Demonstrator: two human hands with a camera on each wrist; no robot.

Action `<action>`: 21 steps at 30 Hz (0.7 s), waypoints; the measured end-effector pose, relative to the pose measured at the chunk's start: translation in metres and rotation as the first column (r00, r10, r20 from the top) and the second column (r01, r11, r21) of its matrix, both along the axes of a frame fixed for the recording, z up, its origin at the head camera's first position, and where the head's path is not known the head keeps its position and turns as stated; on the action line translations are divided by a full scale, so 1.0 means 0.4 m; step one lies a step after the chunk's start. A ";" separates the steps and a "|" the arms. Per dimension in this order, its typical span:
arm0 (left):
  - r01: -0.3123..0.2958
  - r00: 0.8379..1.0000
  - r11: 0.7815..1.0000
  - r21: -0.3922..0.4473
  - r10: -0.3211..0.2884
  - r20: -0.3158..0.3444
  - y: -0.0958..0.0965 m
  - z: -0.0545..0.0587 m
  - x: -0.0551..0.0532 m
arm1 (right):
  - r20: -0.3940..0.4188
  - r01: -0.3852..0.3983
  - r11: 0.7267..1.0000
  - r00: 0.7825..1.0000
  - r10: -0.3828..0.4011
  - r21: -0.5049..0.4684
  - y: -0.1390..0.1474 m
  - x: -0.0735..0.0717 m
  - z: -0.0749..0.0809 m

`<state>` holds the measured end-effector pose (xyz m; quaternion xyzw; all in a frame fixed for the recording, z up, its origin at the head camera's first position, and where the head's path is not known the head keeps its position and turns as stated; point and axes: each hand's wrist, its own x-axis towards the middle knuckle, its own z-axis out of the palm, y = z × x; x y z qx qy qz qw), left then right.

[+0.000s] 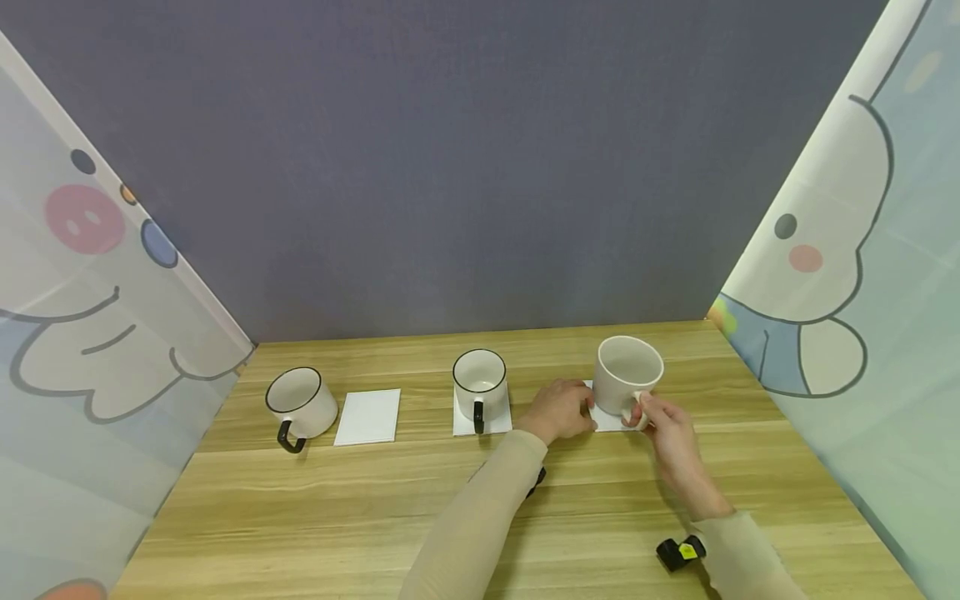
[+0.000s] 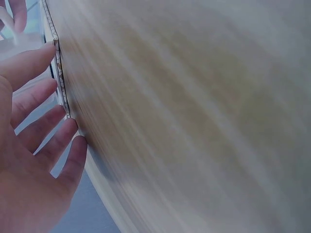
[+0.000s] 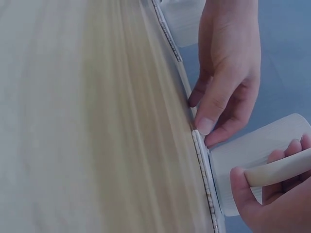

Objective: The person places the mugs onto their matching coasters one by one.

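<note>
- Of three mugs, the white mug point(image 1: 627, 371) is over the right coaster point(image 1: 607, 422), one of three; the right hand point(image 1: 670, 433) pinches its handle point(image 3: 279, 170).
- The left hand point(image 1: 557, 410), fingers loose, touches that coaster.
- Two have black handles: middle mug point(image 1: 467, 404) on middle coaster point(image 1: 462, 424), left mug point(image 1: 311, 414) beside left coaster point(image 1: 367, 417).

Tabletop point(image 1: 360, 525) looks like smooth, satin-ish wood, the all-white mug point(image 1: 611, 393) seems to be smooth ceramic, the pad point(image 1: 605, 422) under it has a matt top and ribbed edge, and that grey backdrop point(image 1: 480, 167)'s pretty much matt cloth tbh.
</note>
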<state>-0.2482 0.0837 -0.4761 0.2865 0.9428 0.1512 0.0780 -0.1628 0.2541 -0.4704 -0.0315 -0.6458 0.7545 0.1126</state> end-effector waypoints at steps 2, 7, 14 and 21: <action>0.005 1.000 1.000 0.000 -0.005 -0.006 0.000 -0.001 -0.001 | 0.007 0.006 1.000 1.000 -0.006 0.016 -0.002 0.001 -0.002; 0.008 1.000 1.000 0.000 -0.008 -0.014 0.000 -0.002 -0.002 | 0.020 0.020 0.999 1.000 -0.021 0.042 -0.009 0.005 -0.001; 0.008 1.000 1.000 0.007 -0.008 -0.008 -0.001 0.000 -0.001 | 0.050 0.034 0.998 0.998 -0.036 0.048 -0.014 0.007 0.009; 0.024 0.998 1.000 -0.002 -0.024 -0.052 0.002 0.001 0.000 | 0.172 0.063 0.982 0.981 -0.094 0.177 -0.015 0.004 0.020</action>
